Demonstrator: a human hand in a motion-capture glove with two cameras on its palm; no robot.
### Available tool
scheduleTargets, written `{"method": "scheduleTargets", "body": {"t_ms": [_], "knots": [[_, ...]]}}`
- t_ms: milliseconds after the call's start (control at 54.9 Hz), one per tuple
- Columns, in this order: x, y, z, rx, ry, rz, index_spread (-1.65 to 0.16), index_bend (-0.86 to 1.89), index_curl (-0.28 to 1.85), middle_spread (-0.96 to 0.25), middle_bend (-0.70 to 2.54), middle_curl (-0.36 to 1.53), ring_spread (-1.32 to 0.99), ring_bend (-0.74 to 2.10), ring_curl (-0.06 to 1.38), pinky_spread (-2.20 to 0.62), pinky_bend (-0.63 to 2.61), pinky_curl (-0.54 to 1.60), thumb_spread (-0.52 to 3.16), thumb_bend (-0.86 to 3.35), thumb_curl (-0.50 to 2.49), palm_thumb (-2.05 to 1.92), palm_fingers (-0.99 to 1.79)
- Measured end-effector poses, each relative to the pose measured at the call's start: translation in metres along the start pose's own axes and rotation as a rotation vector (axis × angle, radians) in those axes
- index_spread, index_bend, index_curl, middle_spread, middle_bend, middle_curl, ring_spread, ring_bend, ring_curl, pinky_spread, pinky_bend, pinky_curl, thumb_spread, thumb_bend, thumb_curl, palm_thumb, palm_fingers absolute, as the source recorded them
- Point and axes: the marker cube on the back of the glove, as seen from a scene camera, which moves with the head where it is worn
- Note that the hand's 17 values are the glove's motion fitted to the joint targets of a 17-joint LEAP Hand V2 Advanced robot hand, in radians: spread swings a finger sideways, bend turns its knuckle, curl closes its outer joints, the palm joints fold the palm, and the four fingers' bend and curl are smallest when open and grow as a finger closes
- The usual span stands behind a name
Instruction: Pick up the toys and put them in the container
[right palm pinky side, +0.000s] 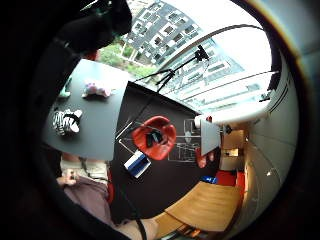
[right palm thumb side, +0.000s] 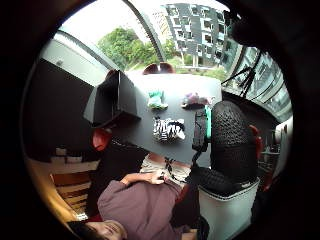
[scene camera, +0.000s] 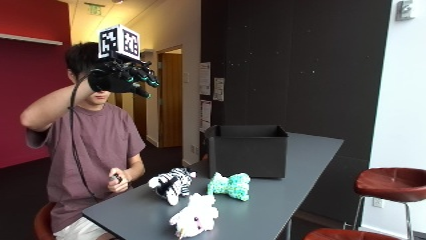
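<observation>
My gloved right hand (scene camera: 123, 77) is raised at face height, fingers relaxed, grasping nothing. On the tabletop (scene camera: 279, 200) lie zebra toy (scene camera: 172, 184), green toy (scene camera: 229, 186) and white toy (scene camera: 194, 216), beside the black container (scene camera: 246, 150); its interior is hidden from me.

You sit at one end of the worktop (scene camera: 293, 200). Three toys lie on it in front of you, close together. The zebra toy (scene camera: 172, 183) is nearest to you. The bear toy (scene camera: 228, 185) lies just beside it, on the side away from you. The fluffy toy (scene camera: 193, 216) lies near the worktop's edge, close to both. The container (scene camera: 247, 149) stands on the worktop behind the toys, farther along. Your right hand (scene camera: 122, 78) is up in the air by your head, high above the toys. A stool (scene camera: 393, 182) stands on the floor beyond the worktop.
</observation>
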Motion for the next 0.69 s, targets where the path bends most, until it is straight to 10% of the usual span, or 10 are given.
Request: {"method": "scheduleTargets", "body": {"t_ms": [291, 692], "knots": [[0.001, -0.025, 0.008, -0.052, 0.012, -0.011, -0.18, 0.18, 0.17, -0.14, 0.19, 0.13, -0.07, 0.26, 0.1, -0.01, 0.58, 0.22, 1.34, 0.19, 0.11, 0.12, 0.22], [0.012, -0.081, 0.044, -0.135, -0.005, 0.002, -0.21, 0.12, 0.25, -0.09, 0.18, 0.22, -0.07, 0.37, 0.18, 0.0, 0.72, 0.3, 1.56, 0.15, 0.19, -0.01, 0.02]]}}
